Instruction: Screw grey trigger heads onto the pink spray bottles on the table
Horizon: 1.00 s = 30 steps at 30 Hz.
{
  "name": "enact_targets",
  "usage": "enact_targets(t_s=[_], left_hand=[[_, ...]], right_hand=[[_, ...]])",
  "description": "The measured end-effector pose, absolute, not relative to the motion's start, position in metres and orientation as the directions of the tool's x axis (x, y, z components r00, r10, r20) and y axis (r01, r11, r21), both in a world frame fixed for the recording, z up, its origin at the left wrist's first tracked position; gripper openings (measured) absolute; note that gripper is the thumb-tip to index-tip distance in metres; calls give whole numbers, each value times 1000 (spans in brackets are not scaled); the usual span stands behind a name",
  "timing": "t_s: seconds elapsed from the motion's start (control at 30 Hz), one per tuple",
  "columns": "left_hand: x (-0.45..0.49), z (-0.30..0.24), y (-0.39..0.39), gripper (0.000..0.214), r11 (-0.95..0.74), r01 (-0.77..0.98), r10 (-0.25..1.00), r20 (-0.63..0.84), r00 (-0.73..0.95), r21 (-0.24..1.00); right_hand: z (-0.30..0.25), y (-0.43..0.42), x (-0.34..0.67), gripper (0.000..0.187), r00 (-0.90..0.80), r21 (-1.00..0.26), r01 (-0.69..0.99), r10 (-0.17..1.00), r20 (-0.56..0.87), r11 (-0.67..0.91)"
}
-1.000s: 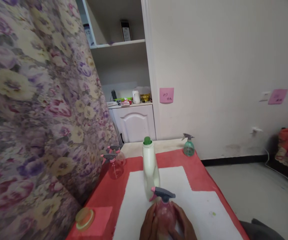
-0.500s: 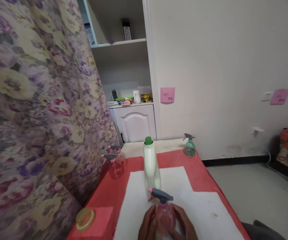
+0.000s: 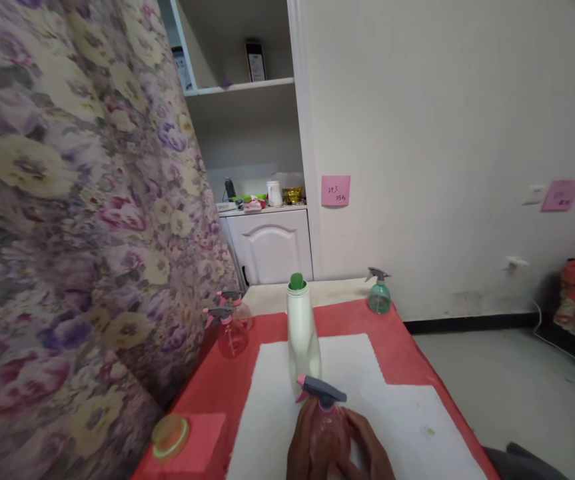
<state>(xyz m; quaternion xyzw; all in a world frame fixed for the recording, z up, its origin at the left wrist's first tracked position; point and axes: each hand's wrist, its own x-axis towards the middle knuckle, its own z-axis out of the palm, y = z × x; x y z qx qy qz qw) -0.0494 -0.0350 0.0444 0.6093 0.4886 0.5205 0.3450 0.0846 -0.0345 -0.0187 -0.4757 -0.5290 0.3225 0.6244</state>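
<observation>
A pink see-through spray bottle [image 3: 334,421] with a grey and pink trigger head stands upright at the bottom middle of the head view. My left hand [image 3: 303,441] is closed round its left side, with fingers reaching up to the neck and across the front. On the opposite side, my right hand [image 3: 370,445] wraps the bottle's body. The bottle's base is hidden by my hands and the frame edge. Just behind it, a pale green jug-like bottle [image 3: 301,330] with a green top stands on white paper [image 3: 357,353].
Two more pink spray bottles [image 3: 232,337] stand at the left edge of the red-covered table [image 3: 262,327]. A green spray bottle [image 3: 379,298] is at the back right. Front left, a round yellowish-rimmed lid or jar [image 3: 170,437] sits on a red box [image 3: 207,433]. A floral curtain [image 3: 92,233] hangs along the left.
My left hand has moved up and right, its fingers now higher and further across the front of the spray bottle. My right hand and the bottle are nearly where they were.
</observation>
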Motion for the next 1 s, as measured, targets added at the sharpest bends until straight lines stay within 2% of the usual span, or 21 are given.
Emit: enact_targets(t_s=[0.13, 0.37, 0.53, 0.67, 0.77, 1.0], left_hand=[[-37, 47, -20, 52, -253, 196, 964, 265, -38, 947], [-25, 48, -6, 44, -175, 133, 978, 188, -93, 976], [-29, 67, -12, 41, -205, 101, 975, 212, -64, 974], [-35, 81, -19, 39, -197, 127, 980, 196, 25, 972], [-39, 89, -18, 38, -214, 122, 968, 193, 159, 969], [-55, 107, -3, 39, -241, 134, 873, 154, 463, 961]], right_hand=[[-25, -32, 85, 54, 225, -935, 100, 908, 353, 339], [-22, -30, 94, 50, 154, -910, 102, 898, 413, 401], [-24, -30, 94, 55, 154, -904, 92, 891, 427, 417], [-32, -30, 88, 56, 253, -910, 33, 877, 409, 414], [-32, -30, 88, 59, 247, -905, -7, 878, 411, 426], [-23, -31, 88, 68, 254, -923, 74, 888, 384, 378]])
